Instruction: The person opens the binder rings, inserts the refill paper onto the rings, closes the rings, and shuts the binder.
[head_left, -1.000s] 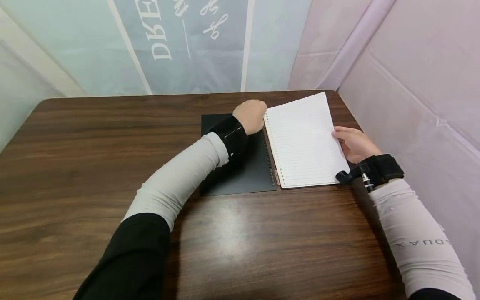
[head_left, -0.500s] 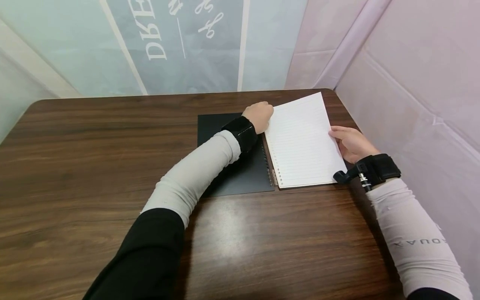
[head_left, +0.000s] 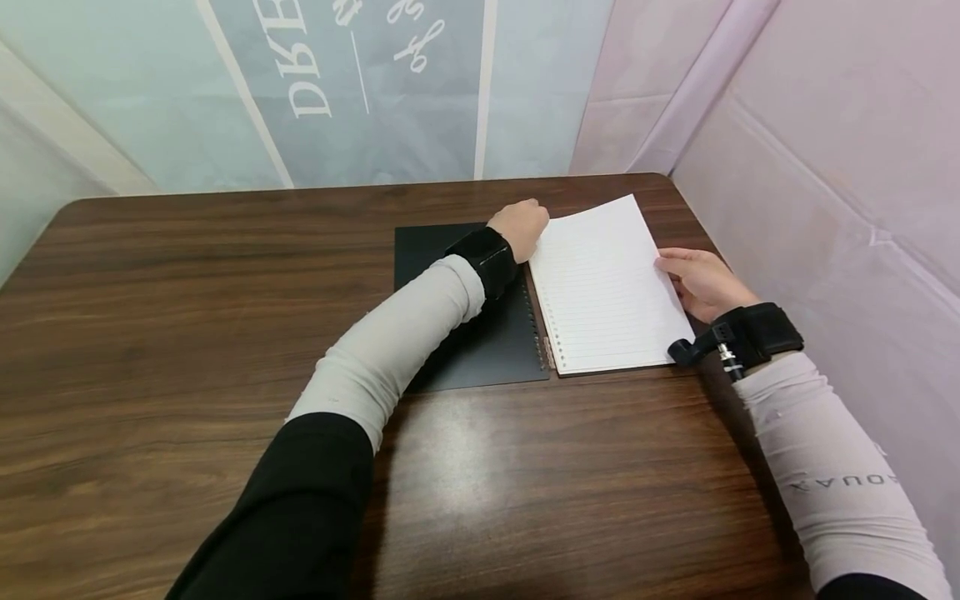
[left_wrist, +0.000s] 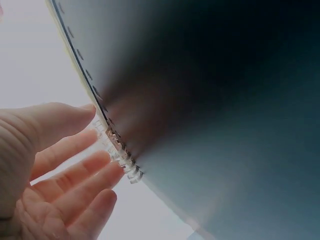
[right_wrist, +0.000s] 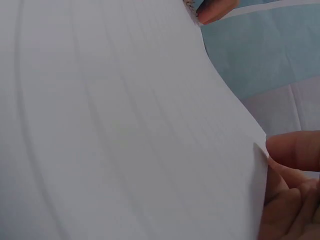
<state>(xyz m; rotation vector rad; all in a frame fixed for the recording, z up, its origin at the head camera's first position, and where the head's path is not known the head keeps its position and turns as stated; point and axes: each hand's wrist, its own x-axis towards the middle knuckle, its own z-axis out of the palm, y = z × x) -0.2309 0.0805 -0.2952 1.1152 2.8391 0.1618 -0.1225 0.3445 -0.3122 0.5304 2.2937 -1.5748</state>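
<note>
Left grip (head_left: 520, 229) pinches the ring binding (left_wrist: 120, 148), right grip (head_left: 701, 282) the lined paper (head_left: 603, 292), apparently mid-fitting; next probably calls for careful alignment.

In the head view, the left hand (head_left: 519, 229) hides its grip and a sleeve (head_left: 397, 333) part of the black cover (head_left: 483, 358). The right wrist view blurs the lined page (right_wrist: 130, 135) and crops the right hand (right_wrist: 292, 205).

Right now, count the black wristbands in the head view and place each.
2: one black wristband by the left hand, above the black cover; another by the right hand, right of the lined pages.
</note>
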